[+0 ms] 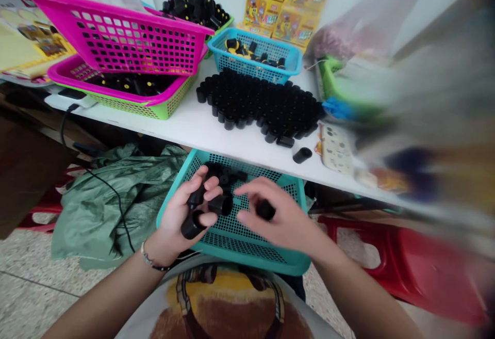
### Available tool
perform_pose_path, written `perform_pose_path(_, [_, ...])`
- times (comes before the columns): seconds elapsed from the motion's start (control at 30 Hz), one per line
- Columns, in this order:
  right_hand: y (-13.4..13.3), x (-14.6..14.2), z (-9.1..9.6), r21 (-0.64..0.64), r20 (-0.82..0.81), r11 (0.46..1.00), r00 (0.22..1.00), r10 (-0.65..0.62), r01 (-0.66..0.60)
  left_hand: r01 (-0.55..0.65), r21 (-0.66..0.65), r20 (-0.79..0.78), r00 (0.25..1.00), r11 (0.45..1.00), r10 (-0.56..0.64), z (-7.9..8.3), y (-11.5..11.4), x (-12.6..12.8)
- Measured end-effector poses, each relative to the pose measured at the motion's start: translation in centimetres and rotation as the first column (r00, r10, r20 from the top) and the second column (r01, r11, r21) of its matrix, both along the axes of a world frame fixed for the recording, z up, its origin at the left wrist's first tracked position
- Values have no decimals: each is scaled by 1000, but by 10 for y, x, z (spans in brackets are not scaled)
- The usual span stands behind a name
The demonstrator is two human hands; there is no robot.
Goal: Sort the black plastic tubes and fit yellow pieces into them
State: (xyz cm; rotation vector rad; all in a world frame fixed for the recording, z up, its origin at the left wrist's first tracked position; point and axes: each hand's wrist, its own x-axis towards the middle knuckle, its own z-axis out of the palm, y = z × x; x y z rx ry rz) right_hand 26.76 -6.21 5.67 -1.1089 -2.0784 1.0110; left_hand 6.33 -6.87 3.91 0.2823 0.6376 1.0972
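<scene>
Caps [220,205] fill the curled left hand [175,223], the right hand [285,216] grips another, and this apparent gathering likely calls next for upright setting by the one-o'clock cluster [255,99].

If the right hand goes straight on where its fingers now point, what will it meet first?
Probably the black cylinder held in the left hand, opposite the right hand; depth is unclear in this single view.

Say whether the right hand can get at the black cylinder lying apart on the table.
Probably yes: nothing visible blocks the right hand from that black cylinder on the table, though that hand holds a black piece.
</scene>
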Motion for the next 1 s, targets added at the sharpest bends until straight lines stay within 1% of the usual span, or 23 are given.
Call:
perform_pose_path(0.03, [-11,-8,-2,-81,-44,996,998,34,-38,12,-6,2,1000,1000,-12,-2,0,3])
perform_pose_path(0.07, [-20,-15,-5,-147,-87,988,996,25,-37,27,1,-12,1000,1000,-27,-4,-1,5])
perform_pose_path(0.1, [-26,-20,-9,-193,-125,981,992,-19,-5,42,20,-43,998,999,-41,-6,-1,8])
perform_pose_path(0.13, [-30,-24,-13,-212,-150,976,985,-83,50,51,47,-95,994,998,-47,-8,-2,9])
perform_pose_path(0.2, [-31,-26,-20,-159,-160,973,968,-193,168,54,133,-260,966,990,-18,-13,-3,11])
perform_pose_path(0.23, [-30,-24,-21,-103,-143,974,967,-213,200,65,195,-371,928,979,12,-14,-4,12])
perform_pose_path(0.27, [-30,-21,-22,-44,-108,978,972,-209,205,99,267,-490,870,959,47,-16,-4,11])
perform_pose_path(0.33, [-30,-14,-21,20,-3,990,990,-143,143,261,372,-688,722,891,76,-19,-4,10])
perform_pose_path(0.37, [-32,-10,-20,18,50,994,993,-107,107,368,378,-751,658,849,49,-21,-5,9])
perform_pose_path(0.4, [-34,-6,-20,2,88,996,992,-93,93,466,350,-793,609,813,-8,-22,-6,9])
perform_pose_path(0.47, [-39,0,-20,-31,109,992,987,-117,122,579,266,-812,565,771,-145,-26,-9,8])
perform_pose_path(0.53, [-39,8,-21,-51,98,989,987,-131,136,613,219,-800,558,759,-221,-29,-13,8])
perform_pose_path(0.6, [-31,21,-21,-70,94,990,989,-114,121,618,219,-798,559,755,-226,-30,-15,8])
perform_pose_path(0.63, [-25,30,-22,-79,126,988,985,-122,132,613,223,-794,565,758,-223,-30,-16,9])
perform_pose_path(0.67, [-17,38,-24,-77,191,981,969,-159,176,598,224,-784,580,769,-223,-29,-16,9])
perform_pose_path(0.7, [-8,46,-27,-67,293,968,932,-213,242,569,224,-764,607,792,-220,-29,-15,9])
perform_pose_path(0.73, [1,53,-33,-44,430,950,864,-260,308,532,219,-739,638,818,-217,-28,-14,9])
perform_pose_path(0.77, [9,57,-41,-23,570,933,772,-282,358,493,212,-714,668,844,-211,-27,-13,9])
perform_pose_path(0.83, [22,57,-62,-40,767,913,599,-232,405,443,197,-686,700,875,-200,-25,-11,9])
perform_pose_path(0.87, [25,54,-74,-53,802,906,558,-212,420,430,193,-686,702,882,-192,-25,-10,8])
perform_pose_path(0.9, [27,51,-85,-64,820,901,537,-198,430,420,191,-692,699,887,-182,-25,-9,8])
perform_pose_path(0.93, [28,47,-95,-68,820,899,538,-196,432,408,190,-700,694,893,-169,-25,-9,8])
perform_pose_path(1.0, [26,41,-105,-77,799,912,572,-185,403,376,188,-710,691,907,-140,-26,-8,8])
